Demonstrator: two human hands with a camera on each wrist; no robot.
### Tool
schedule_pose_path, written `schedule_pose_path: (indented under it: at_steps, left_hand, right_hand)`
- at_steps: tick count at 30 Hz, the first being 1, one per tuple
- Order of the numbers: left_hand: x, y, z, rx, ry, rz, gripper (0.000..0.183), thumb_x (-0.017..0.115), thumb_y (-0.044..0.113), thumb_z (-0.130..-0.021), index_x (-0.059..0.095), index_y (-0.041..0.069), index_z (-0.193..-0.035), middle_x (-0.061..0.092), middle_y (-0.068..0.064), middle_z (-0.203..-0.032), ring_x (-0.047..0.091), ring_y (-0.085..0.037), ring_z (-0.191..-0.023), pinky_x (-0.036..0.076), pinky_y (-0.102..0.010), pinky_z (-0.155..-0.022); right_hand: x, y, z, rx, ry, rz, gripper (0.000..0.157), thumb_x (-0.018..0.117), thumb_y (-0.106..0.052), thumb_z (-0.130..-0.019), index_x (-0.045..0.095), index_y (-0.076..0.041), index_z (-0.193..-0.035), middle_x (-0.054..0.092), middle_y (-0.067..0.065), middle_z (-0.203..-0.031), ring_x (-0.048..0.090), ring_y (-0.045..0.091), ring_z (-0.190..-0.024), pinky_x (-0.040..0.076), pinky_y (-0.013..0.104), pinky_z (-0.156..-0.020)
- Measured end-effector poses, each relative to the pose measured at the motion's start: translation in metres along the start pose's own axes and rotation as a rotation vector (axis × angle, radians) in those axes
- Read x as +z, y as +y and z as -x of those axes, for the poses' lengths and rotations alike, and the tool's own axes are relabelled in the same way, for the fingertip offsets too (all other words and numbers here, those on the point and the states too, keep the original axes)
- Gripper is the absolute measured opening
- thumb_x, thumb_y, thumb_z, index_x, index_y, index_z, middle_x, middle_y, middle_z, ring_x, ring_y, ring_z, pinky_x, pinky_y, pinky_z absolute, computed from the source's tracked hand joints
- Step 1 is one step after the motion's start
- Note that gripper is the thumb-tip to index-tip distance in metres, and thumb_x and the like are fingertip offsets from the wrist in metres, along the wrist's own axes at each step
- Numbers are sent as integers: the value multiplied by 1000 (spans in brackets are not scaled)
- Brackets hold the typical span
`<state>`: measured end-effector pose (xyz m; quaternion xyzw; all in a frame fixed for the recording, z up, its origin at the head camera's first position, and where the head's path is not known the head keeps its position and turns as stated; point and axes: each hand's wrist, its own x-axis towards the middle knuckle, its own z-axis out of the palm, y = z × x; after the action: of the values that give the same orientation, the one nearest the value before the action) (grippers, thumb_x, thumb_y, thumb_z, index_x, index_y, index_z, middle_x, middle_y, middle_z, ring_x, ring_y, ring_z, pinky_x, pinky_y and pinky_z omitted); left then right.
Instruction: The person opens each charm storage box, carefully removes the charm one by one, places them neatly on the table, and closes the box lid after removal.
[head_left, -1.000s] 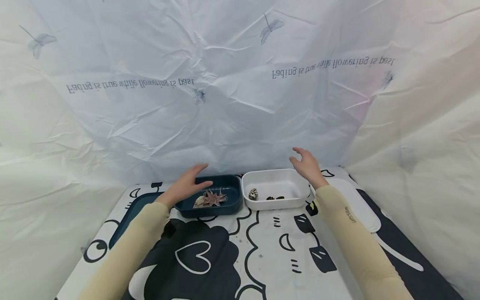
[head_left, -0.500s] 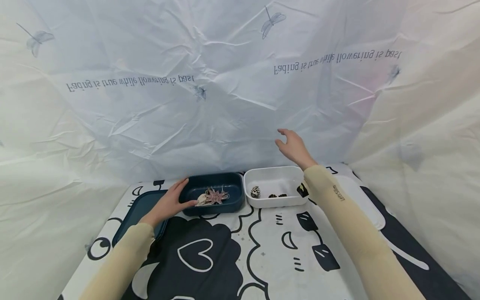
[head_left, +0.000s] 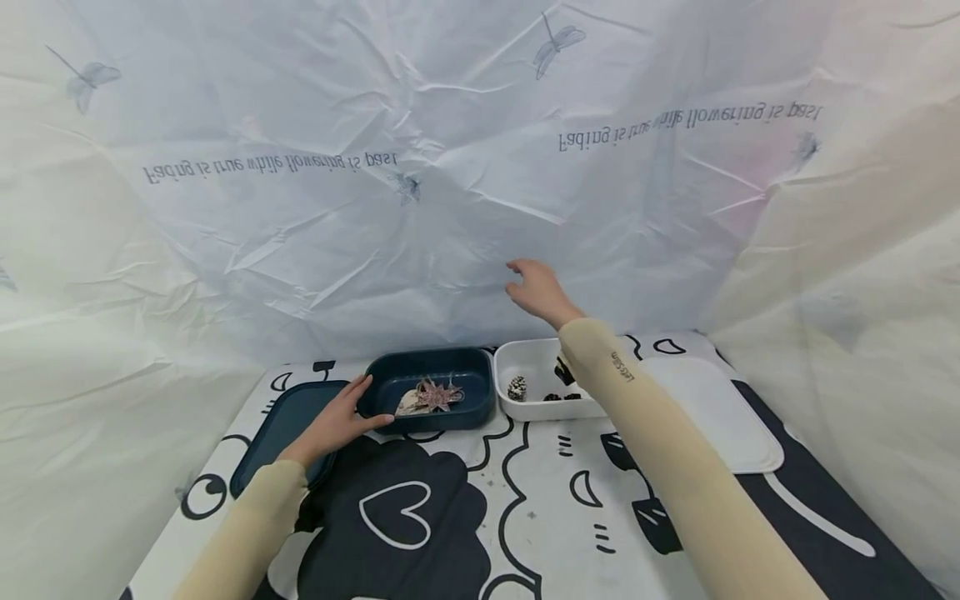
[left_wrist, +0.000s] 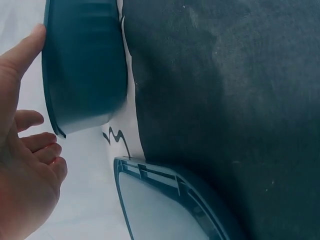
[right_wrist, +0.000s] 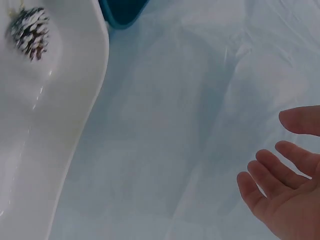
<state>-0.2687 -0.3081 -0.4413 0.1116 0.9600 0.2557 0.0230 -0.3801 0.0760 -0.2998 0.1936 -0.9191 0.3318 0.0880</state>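
My left hand (head_left: 337, 423) is at the left end of the dark teal bin (head_left: 476, 400), thumb and fingers spread across that end. In the left wrist view its thumb (left_wrist: 31, 46) touches the bin's rim, while the other fingers are loosely bent beside the rim. Inside lie a pink glittery star-shaped flower (head_left: 437, 393) and a whitish flat piece (head_left: 406, 405). My right hand (head_left: 538, 290) is raised above and behind the white bin (head_left: 543, 410), holding nothing, fingers slightly bent. A white-tipped pine cone (head_left: 517, 388) sits in the white bin with small dark pieces (head_left: 552, 397).
A dark teal lid (head_left: 273, 433) lies on the patterned tablecloth (head_left: 525, 533) left of the teal bin. A white lid (head_left: 723, 408) lies to the right, partly behind my right sleeve. A wrinkled pale sheet (head_left: 465, 250) hangs behind the bins.
My left hand has come from above the teal bin down and left to its left end. My right hand has moved left and up, from the white bin's right end to behind its left part.
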Motion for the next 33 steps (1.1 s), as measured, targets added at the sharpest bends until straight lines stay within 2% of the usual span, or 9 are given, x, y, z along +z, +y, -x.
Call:
schedule_pose_path:
  at_steps: [2, 7, 14, 20, 28, 33]
  left_hand:
    - [1, -1, 0, -6, -2, 9, 106, 66, 63, -90, 18, 2, -161, 9, -25, -166, 29, -51, -143, 31, -70, -108]
    - [2, -2, 2, -20, -17, 22, 106, 66, 62, -90, 17, 0, -161, 10, -24, -166, 46, -48, -134, 35, -66, -108]
    - [-4, -1, 2, -25, -17, 66, 106, 68, 61, -89, 18, 2, -161, 19, -25, -164, 34, -48, -142, 34, -65, -109]
    - [-7, -1, -1, -40, -46, 61, 105, 66, 62, -90, 18, 3, -161, 23, -24, -163, 37, -48, -140, 37, -64, -108]
    - [-11, 0, -5, -66, -67, 14, 102, 64, 64, -90, 22, 5, -161, 31, -26, -159, 43, -47, -137, 40, -63, -105]
    - [-10, 0, -5, -76, -65, -1, 101, 64, 65, -90, 24, 4, -160, 35, -28, -156, 44, -48, -135, 42, -63, -104]
  right_hand:
    - [9, -6, -5, -15, -29, 19, 51, 56, -16, -102, 46, 1, -149, 49, 21, -147, 45, 36, -136, 40, 48, -110]
    - [32, -16, -14, -44, -109, 43, 52, 58, -18, -101, 46, 0, -149, 51, 19, -147, 48, 33, -135, 43, 46, -109]
    - [63, -28, -16, -71, -209, -52, 52, 57, -17, -102, 45, 0, -150, 51, 20, -147, 49, 32, -134, 46, 45, -106]
    - [89, -34, -14, -46, -290, -81, 51, 59, -16, -102, 47, -1, -149, 52, 19, -146, 51, 31, -132, 48, 45, -104]
    - [120, -31, -11, -1, -376, 5, 46, 63, -18, -101, 55, -3, -143, 58, 15, -139, 56, 30, -126, 49, 44, -102]
    - [135, -28, -6, 15, -445, 17, 45, 65, -19, -99, 59, -4, -141, 59, 13, -140, 56, 30, -126, 50, 43, -101]
